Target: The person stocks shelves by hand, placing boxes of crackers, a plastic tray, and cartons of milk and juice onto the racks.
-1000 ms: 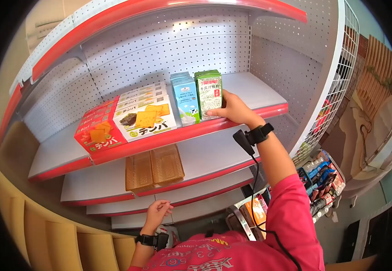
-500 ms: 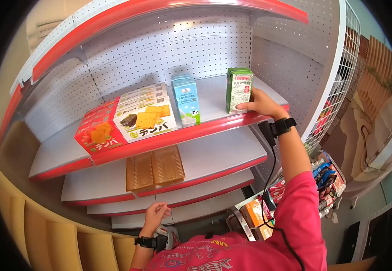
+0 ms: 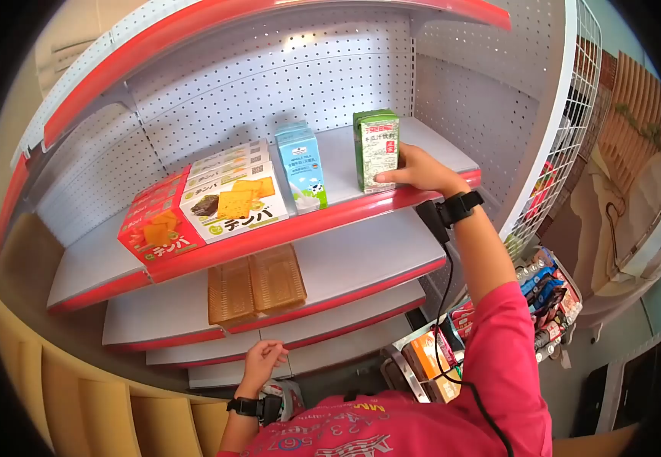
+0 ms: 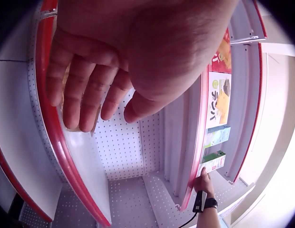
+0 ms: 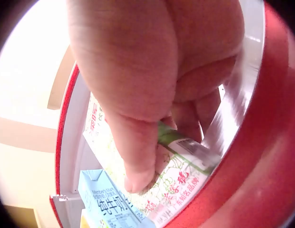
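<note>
My right hand (image 3: 422, 171) grips a green-and-white drink carton (image 3: 378, 148) standing upright near the front of the upper shelf. In the right wrist view the thumb lies across the carton's printed front (image 5: 173, 185), with the fingers round its side. To its left, with a gap between, stands a light blue milk carton (image 3: 304, 171). Farther left are white cracker boxes (image 3: 235, 199) in a row and red cracker boxes (image 3: 155, 217) beside them. My left hand (image 3: 264, 364) hangs low before the lower shelves, fingers loosely bent, holding nothing.
Two amber plastic trays (image 3: 258, 283) lie on the shelf below. A red edge strip (image 3: 315, 232) runs along the upper shelf's front. A wire grid (image 3: 559, 152) flanks the right side. Below it stands a cart with packaged goods (image 3: 429, 362).
My right hand has shifted the green carton right, away from the milk carton, opening a gap, then slightly back left in the last half second. The left hand has stayed put.
</note>
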Demonstrator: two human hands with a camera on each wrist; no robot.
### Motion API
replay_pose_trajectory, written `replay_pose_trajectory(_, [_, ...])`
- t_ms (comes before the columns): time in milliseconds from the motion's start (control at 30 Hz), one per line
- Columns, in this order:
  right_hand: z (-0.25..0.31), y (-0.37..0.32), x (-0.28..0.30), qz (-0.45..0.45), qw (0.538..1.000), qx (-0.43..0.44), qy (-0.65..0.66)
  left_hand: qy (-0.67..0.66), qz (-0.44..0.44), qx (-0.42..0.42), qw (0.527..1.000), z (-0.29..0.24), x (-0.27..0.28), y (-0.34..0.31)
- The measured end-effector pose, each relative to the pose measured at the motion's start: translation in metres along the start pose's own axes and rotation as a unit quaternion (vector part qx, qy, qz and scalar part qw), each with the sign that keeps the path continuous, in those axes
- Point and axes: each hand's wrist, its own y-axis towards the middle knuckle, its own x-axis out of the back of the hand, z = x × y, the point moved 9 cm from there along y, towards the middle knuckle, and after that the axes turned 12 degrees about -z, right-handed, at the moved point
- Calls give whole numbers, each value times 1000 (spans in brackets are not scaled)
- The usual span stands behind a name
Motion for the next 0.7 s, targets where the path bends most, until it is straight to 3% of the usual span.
replay_pose_trajectory(367, [14, 8, -38, 27, 999, 28, 18, 7, -2, 9, 1000, 1, 1, 0])
replay_pose_trajectory(467, [24, 9, -45, 22, 997, 75, 21, 5, -3, 9, 1000, 2, 1, 0])
replay_pose_trajectory(700, [18, 12, -48, 10, 999, 50, -5, 10, -4, 4, 1000, 5, 4, -2])
